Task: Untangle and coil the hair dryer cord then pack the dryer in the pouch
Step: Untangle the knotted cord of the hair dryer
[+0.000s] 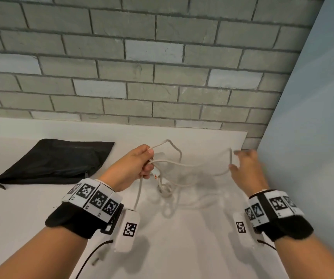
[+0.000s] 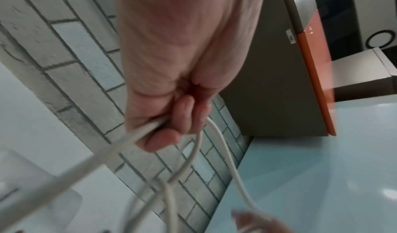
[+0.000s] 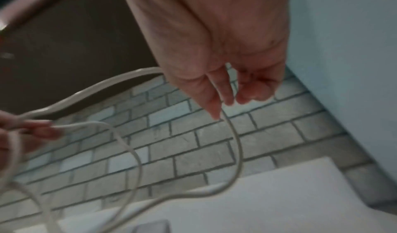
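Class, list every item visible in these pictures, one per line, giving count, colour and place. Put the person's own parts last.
cord: one, white, strung in loops between both hands above the table
pouch: one, black, flat on the table's left
table: one, white, against the wall
brick wall: one, grey, behind the table
wrist bands: two, black with white markers, one per wrist
left hand: one, grips gathered cord loops
right hand: one, fingers spread, cord hooked over them

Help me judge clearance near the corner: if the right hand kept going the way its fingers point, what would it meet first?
Probably the brick wall past the table's far edge. The right hand points up and away, the cord across its fingers; depth is unclear.
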`<state>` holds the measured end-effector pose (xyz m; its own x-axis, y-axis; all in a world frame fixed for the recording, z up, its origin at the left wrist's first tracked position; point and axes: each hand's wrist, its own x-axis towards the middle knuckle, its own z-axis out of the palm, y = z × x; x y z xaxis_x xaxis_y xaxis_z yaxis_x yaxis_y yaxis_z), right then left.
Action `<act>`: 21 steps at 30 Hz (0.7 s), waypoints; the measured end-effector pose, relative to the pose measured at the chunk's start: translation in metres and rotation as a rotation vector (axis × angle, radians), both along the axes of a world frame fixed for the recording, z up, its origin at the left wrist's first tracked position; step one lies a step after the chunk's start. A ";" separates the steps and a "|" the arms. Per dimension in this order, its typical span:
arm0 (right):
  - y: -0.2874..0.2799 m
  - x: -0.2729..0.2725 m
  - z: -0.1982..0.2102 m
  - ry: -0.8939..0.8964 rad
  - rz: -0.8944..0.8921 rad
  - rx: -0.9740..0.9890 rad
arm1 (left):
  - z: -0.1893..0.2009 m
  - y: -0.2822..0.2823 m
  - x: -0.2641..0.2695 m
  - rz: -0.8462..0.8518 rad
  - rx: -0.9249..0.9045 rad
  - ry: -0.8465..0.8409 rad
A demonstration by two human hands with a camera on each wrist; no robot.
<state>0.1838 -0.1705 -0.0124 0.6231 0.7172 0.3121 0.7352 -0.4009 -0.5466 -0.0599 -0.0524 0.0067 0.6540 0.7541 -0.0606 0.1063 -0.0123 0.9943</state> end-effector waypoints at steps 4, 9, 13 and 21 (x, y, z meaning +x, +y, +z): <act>-0.001 -0.059 0.027 -0.239 0.505 0.097 | 0.001 -0.005 0.009 0.007 0.096 0.036; -0.002 -0.100 0.039 -0.456 0.674 -0.551 | -0.001 -0.002 0.015 0.098 0.162 0.065; 0.008 -0.108 0.036 -0.246 0.609 -0.424 | -0.003 -0.004 0.023 0.113 0.198 0.049; 0.017 -0.097 0.031 -0.133 0.524 0.083 | -0.004 -0.002 0.022 0.113 0.143 0.074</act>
